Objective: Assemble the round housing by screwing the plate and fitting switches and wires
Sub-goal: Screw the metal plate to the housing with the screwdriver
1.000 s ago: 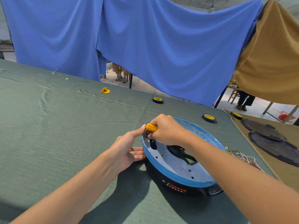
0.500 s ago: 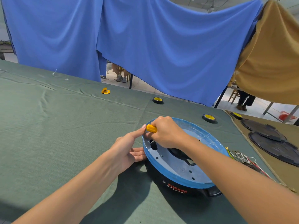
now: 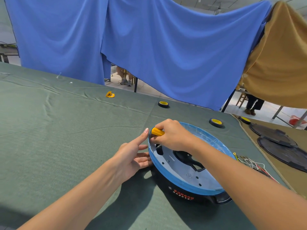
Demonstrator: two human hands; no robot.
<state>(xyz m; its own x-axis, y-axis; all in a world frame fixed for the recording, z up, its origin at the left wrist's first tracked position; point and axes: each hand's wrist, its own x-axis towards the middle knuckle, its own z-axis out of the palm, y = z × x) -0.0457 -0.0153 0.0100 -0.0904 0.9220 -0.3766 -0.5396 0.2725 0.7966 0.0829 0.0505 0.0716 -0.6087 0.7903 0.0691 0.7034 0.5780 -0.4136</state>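
The round black housing (image 3: 186, 190), edged with a blue rim (image 3: 167, 175), lies on the green cloth. Inside it sits a pale grey plate (image 3: 184, 170) with holes and a dark cut-out. My right hand (image 3: 174, 136) grips a yellow-handled screwdriver (image 3: 157, 131) over the housing's far-left edge; its tip is hidden behind the hand. My left hand (image 3: 132, 156) rests against the housing's left side, fingers straight, the forefinger touching the rim. A bundle of wires (image 3: 250, 165) lies to the right of the housing.
Black and yellow tape rolls (image 3: 163, 104) (image 3: 216, 122) lie beyond the housing, and a small yellow piece (image 3: 110, 94) at the far left. Black round covers (image 3: 282, 146) are stacked on the tan cloth at the right. Blue and tan sheets hang behind the table.
My right hand with the screwdriver has stayed at the same spot on the rim, shifting only slightly. My left forefinger stays stretched up along the rim.
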